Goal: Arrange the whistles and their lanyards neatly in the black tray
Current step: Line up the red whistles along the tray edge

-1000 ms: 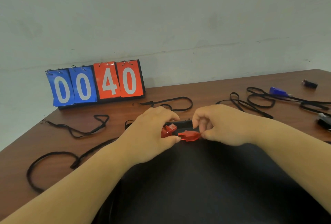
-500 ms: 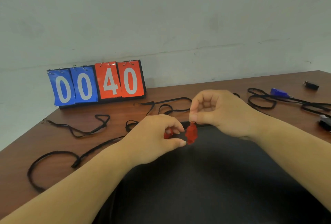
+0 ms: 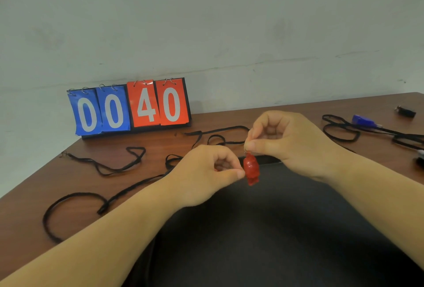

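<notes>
On the table (image 3: 160, 142), over the black tray (image 3: 275, 229), the left hand (image 3: 204, 174) curls round a second whistle (image 3: 216, 167). The right hand (image 3: 289, 142) has risen, pinching the red whistle (image 3: 251, 169) by its ring; it dangles, no longer flat. Loose lanyards (image 3: 107, 168) sprawl beyond.

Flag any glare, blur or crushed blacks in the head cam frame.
Head view: soft even light, no hard shadows; mild sheen on the red cards of the scoreboard; black tray crushed to near-featureless dark; red whistle pinched by the right hand slightly soft; second red whistle mostly hidden in the left hand; far edge of the table slants.
</notes>
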A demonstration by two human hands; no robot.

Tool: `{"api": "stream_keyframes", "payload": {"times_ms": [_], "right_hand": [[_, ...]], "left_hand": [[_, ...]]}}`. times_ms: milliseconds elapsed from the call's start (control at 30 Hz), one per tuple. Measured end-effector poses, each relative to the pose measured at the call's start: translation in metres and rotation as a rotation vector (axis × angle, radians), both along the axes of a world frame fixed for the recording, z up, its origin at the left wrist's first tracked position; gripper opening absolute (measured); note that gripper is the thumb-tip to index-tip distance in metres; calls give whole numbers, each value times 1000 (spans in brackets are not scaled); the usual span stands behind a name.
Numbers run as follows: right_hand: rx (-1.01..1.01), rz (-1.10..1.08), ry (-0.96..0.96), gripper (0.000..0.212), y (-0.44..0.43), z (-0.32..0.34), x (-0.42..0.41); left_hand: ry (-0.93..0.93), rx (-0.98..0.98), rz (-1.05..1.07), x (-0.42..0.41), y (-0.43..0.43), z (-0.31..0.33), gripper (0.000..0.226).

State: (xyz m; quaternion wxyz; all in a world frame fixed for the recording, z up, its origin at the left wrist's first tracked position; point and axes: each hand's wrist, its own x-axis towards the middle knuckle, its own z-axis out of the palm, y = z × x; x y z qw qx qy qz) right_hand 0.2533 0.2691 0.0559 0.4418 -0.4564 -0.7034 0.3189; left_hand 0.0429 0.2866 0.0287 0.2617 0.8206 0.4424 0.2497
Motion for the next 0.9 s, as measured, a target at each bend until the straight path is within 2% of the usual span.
{"api": "stream_keyframes", "payload": {"times_ms": [67, 133, 233, 400, 600, 733, 900], "right_hand": [[2, -20, 9, 10, 0, 0, 0], [8, -27, 15, 9, 0, 0, 0], [18, -24, 12, 7, -1, 1, -2], [43, -46, 33, 10, -2, 2, -2], [63, -39, 21, 8, -1, 0, -4], [100, -87, 44, 11, 2, 1, 0], [96, -157, 11, 12, 9, -2, 7]], "left_hand": [[-64, -55, 11, -1, 0, 2, 15], [-118, -152, -13, 0, -1, 4, 33], [-117, -204, -46, 2, -3, 3, 47], [-127, -170, -27, 2, -2, 4, 34], [-157, -207, -54, 5, -3, 5, 42], [-191, -183, -6, 3, -3, 8, 27], [-261, -207, 77, 0, -4, 14, 22]]}}
